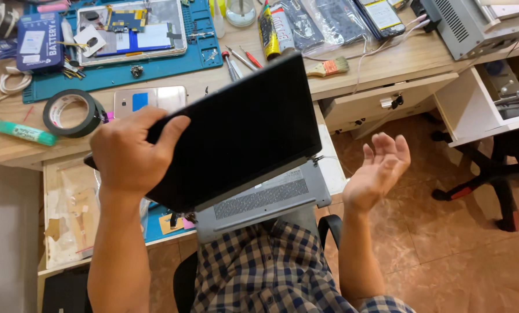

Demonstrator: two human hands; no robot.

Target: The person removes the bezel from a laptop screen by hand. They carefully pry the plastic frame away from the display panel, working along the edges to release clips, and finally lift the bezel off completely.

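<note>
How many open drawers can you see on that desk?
2. One drawer is pulled out at the left, below the left hand; another drawer is open at the far right. Others may be out of view.

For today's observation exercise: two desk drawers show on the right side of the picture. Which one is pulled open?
The white drawer at the far right is pulled open, with contents showing inside. The wooden drawer beside it, nearer the laptop, is nearly shut.
</note>
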